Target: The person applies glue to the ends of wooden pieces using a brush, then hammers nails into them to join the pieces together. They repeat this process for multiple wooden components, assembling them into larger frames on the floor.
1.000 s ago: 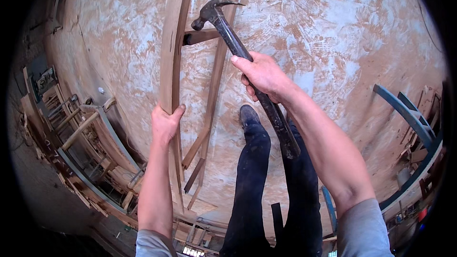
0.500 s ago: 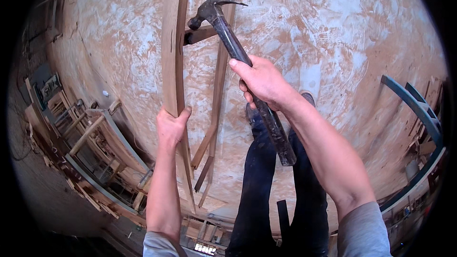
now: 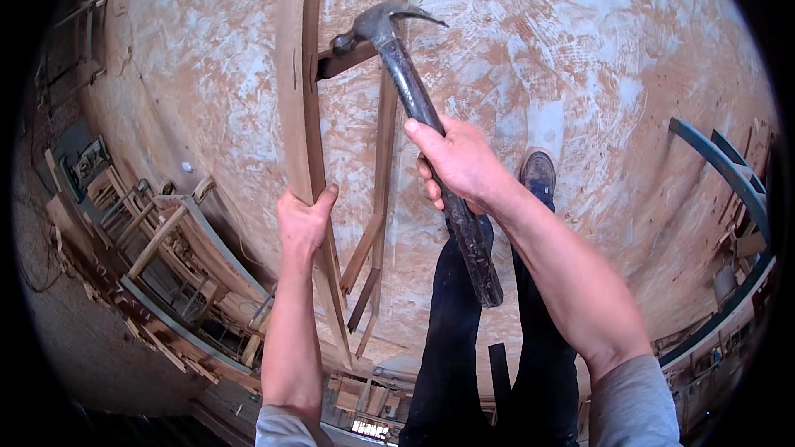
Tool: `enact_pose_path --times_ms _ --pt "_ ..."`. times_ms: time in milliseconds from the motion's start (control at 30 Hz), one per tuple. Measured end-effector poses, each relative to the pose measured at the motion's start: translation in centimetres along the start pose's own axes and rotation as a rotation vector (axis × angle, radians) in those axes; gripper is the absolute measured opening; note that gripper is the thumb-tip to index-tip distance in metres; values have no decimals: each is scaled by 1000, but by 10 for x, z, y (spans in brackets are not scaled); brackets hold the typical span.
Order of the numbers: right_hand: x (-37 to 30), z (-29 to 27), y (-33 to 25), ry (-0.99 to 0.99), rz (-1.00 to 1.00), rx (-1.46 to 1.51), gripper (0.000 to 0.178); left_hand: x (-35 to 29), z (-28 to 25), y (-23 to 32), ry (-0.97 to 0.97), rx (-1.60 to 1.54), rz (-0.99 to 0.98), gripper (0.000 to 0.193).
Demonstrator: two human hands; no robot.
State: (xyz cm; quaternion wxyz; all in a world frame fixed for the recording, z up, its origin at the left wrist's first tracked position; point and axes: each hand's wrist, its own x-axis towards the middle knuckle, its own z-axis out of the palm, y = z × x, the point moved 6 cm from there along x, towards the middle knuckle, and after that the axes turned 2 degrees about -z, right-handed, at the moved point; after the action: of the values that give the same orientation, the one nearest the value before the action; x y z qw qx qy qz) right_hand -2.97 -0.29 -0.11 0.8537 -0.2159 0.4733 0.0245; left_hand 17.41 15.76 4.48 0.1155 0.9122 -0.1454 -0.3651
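My right hand point(image 3: 460, 159) is closed round the dark, worn handle of a claw hammer point(image 3: 407, 83). The hammer's head points up and away from me, its claw toward the right and its striking face toward the left. My left hand point(image 3: 303, 217) grips the near wooden beam point(image 3: 296, 91) of a ladder-like wooden frame, thumb on the beam's right side. A short crosspiece point(image 3: 346, 61) runs from this beam toward a second, thinner beam point(image 3: 387, 128) on the right. The hammer head overlaps the crosspiece in view; whether they touch I cannot tell. Shorter slats point(image 3: 362, 254) stick out from the second beam lower down.
The floor point(image 3: 580, 66) is stained brown and white. On the left stand wooden frames with rungs point(image 3: 157, 240) and stacked timber. A curved blue-green frame point(image 3: 722, 167) stands at the right. My shoe point(image 3: 538, 170) is just beyond the right forearm.
The hammer has moved slightly down toward me, its head shifting a little right and its handle end left. The beam has tilted slightly. My right foot has stepped forward.
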Motion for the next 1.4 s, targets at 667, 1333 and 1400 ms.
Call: enact_pose_path --times_ms 667,1333,1400 --pt "7 -16 -7 5 15 -123 33 -1 3 -1 1 51 -20 36" --pt "-93 3 -71 52 -513 -867 35 5 5 7 25 118 58 39" --pt "-90 15 -80 45 -579 -1079 33 3 4 14 32 123 64 39"
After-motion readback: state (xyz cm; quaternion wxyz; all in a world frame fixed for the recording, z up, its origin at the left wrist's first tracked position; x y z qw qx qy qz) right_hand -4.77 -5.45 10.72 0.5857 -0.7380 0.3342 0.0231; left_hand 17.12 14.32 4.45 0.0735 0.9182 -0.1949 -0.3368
